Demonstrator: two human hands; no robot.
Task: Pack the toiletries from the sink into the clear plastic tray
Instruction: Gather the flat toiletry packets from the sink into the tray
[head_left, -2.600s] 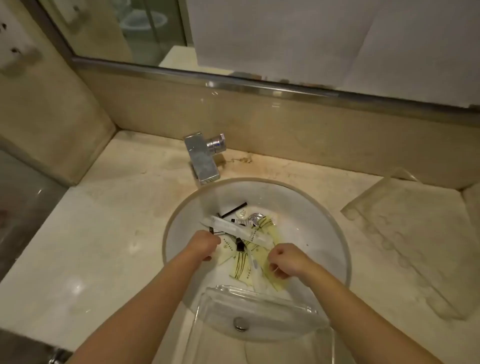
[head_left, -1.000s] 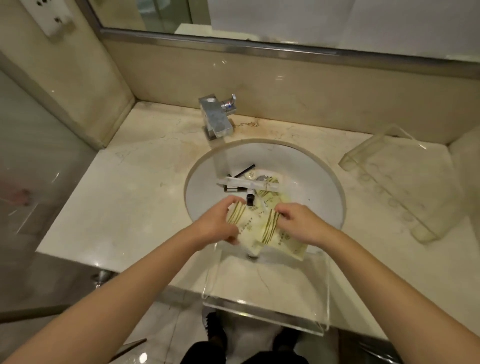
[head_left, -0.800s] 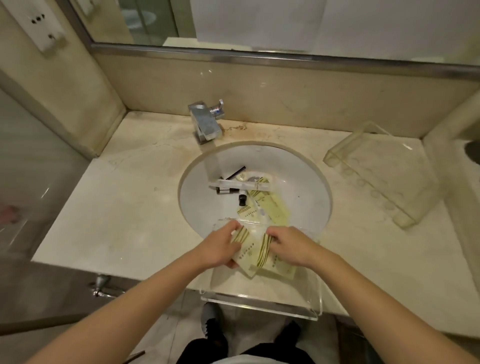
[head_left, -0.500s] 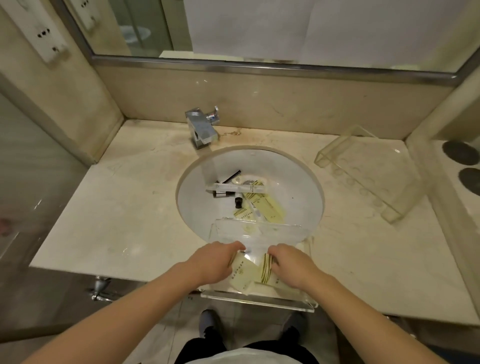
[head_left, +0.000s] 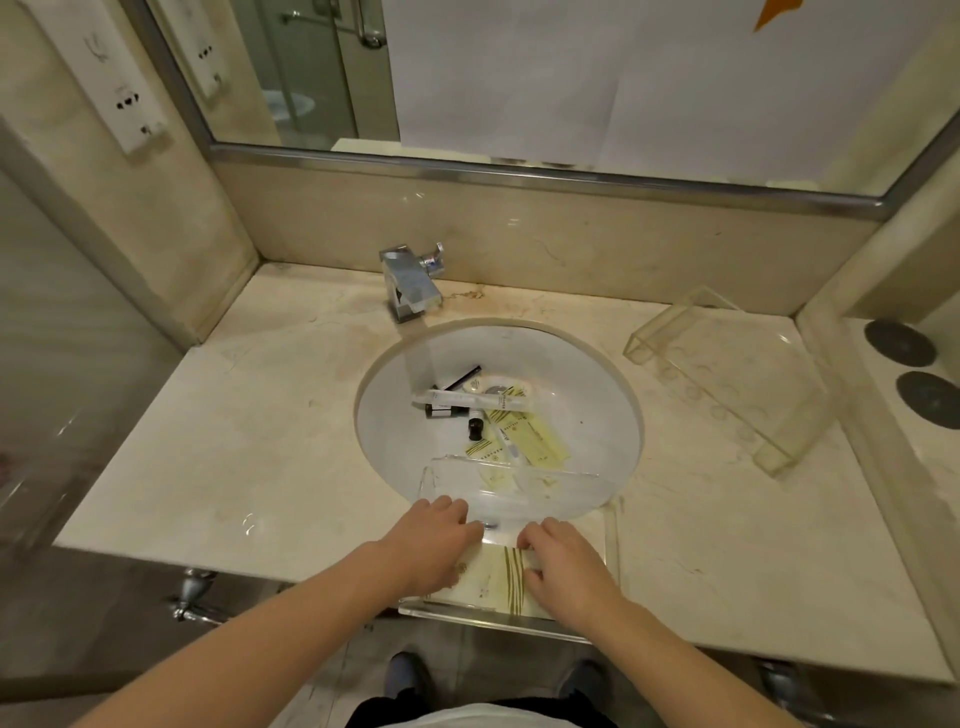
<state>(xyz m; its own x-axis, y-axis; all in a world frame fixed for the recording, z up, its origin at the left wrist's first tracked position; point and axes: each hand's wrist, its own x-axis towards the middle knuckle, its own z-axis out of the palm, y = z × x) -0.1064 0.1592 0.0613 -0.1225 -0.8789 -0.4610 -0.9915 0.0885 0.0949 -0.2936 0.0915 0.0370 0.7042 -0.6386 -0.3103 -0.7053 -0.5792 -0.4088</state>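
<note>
A clear plastic tray (head_left: 608, 525) rests over the near rim of the round white sink (head_left: 597, 374) and sticks out past the counter's front edge. Both hands are inside it. My left hand (head_left: 431, 545) and my right hand (head_left: 563, 564) press down on pale yellow striped sachets (head_left: 493, 577) lying flat on the tray's floor. Left in the basin are more yellow sachets (head_left: 530, 434), a long white tube (head_left: 467, 399), a small black-capped bottle (head_left: 475, 427) and a black comb (head_left: 460, 378).
A chrome faucet (head_left: 410, 286) stands behind the sink. A second clear tray (head_left: 727, 374) lies on the marble counter at the right. Two dark round discs (head_left: 914, 369) sit on the far-right ledge. A mirror spans the back wall.
Both hands lifted a handful of yellow sachets out of the basin, drew them toward me and laid them in the clear tray. The camera view has pulled back.
</note>
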